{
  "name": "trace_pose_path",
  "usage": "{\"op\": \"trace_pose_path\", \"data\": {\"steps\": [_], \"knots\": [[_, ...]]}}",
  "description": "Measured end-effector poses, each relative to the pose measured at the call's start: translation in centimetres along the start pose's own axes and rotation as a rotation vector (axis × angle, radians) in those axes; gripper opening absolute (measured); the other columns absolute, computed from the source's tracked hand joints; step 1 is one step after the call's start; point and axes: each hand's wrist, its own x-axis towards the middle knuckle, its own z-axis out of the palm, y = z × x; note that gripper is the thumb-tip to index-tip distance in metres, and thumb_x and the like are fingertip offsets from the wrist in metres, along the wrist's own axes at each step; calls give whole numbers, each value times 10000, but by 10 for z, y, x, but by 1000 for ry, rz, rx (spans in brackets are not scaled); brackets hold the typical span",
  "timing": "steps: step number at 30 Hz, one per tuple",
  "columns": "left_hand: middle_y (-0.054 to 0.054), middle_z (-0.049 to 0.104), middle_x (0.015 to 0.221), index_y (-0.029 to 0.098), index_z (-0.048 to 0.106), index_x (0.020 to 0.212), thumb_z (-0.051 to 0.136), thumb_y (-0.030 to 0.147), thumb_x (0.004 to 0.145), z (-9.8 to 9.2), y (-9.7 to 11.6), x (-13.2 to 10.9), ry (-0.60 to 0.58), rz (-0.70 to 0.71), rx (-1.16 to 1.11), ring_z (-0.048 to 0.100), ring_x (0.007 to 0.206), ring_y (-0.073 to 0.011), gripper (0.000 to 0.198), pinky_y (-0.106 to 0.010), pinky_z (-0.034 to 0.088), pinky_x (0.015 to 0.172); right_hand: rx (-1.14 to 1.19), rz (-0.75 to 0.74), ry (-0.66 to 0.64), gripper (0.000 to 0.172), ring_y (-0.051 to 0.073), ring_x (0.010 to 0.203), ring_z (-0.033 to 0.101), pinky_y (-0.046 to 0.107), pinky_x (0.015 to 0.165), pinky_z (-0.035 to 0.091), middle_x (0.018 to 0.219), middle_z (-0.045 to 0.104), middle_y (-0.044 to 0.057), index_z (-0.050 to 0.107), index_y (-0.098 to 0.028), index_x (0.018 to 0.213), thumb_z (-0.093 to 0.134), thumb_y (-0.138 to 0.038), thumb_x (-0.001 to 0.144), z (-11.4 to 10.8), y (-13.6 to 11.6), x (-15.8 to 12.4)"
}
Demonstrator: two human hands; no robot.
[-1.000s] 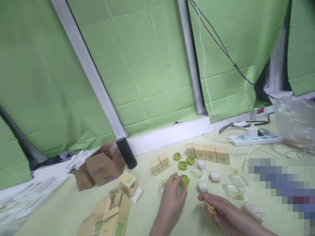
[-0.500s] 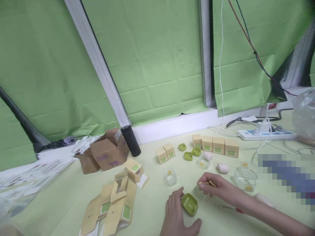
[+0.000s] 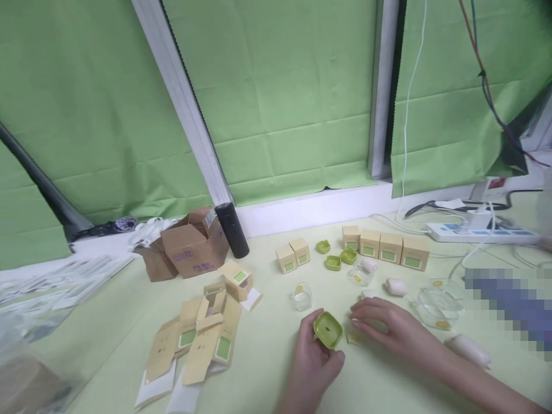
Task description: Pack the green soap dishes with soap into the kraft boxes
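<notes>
My left hand [image 3: 311, 359] grips a small green lid [image 3: 328, 329], tilted up off the pale green table [image 3: 267, 368]. My right hand [image 3: 383, 328] lies on the table just right of the lid, fingers curled over a small yellow piece [image 3: 352, 339] beside the fingertips. A clear glass jar [image 3: 301, 295] stands just beyond my left hand. Further back lie three more green lids [image 3: 333, 263], another clear jar [image 3: 360, 275] and white rolled pieces [image 3: 395, 286].
Two small tan boxes [image 3: 293, 257] and a row of several tan boxes [image 3: 386, 250] stand near the wall. Flattened cartons [image 3: 202, 339] lie at left, beside brown cardboard boxes [image 3: 187, 250] and a black cylinder [image 3: 232, 229]. A power strip [image 3: 478, 233] with cables sits at right.
My left hand has lifted and tilted the green lid off the table. My right hand has come down flat beside it, the yellow piece now by its fingertips. The view shifted left.
</notes>
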Motion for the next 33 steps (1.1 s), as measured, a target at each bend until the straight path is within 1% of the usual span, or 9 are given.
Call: {"op": "trace_pose_path", "data": {"steps": [4,7,9,11,13,16,19,26,33], "knots": [[-56,599,898,194,462,1183,696,435,675,0,6,0,52,-104,-227,633,688,-187,609,-338,437,705,266,120,24,229,216,801,611,309,710,465,873,683,45,693,-240,914,551,-407,846,-3,-5,-2],[-86,649,929,187,482,1214,681,421,708,4,14,-5,38,-141,-302,656,805,-240,592,-386,427,809,464,193,18,279,205,770,620,300,675,479,800,675,32,662,-227,1004,588,-424,821,-1,-15,-5],[-116,663,994,179,498,1226,672,432,716,7,16,-8,18,-163,-312,652,871,-261,595,-415,405,870,492,165,38,239,199,739,626,298,659,485,760,670,26,659,-222,960,616,-401,806,1,-21,-8],[-123,663,1037,200,478,1264,679,420,715,10,16,-9,12,-172,-304,639,923,-265,625,-440,391,902,358,49,79,133,194,729,622,297,661,477,759,667,29,660,-229,861,610,-346,820,2,-25,-12],[-108,645,1092,241,492,1260,727,374,676,13,15,-10,22,-175,-303,615,976,-263,643,-444,401,903,111,-122,136,90,192,739,609,302,666,451,775,666,34,659,-241,812,586,-284,842,4,-25,-15],[-99,624,1134,212,637,1089,784,333,604,18,14,-12,0,-202,-271,573,1027,-260,521,-408,421,902,-224,-314,182,92,178,712,586,304,638,400,793,666,34,645,-246,849,557,-222,861,8,-21,-19],[-95,648,1046,166,699,931,797,349,576,22,15,-13,-20,-237,-211,580,966,-234,411,-384,439,893,-406,-371,192,119,161,681,564,296,623,364,803,662,35,622,-232,847,517,-185,878,12,-17,-22],[-64,636,906,154,692,847,807,398,540,24,13,-14,17,-284,-192,606,782,-174,409,-375,495,818,-494,-425,208,189,157,646,532,293,591,321,723,626,25,597,-216,804,446,-158,902,20,-20,-23],[-28,616,813,155,700,801,821,412,504,23,8,-14,64,-263,-111,584,729,-144,411,-350,529,739,-499,-456,153,260,159,579,481,272,522,321,666,555,24,534,-192,723,373,-104,907,26,-17,-23]]}}
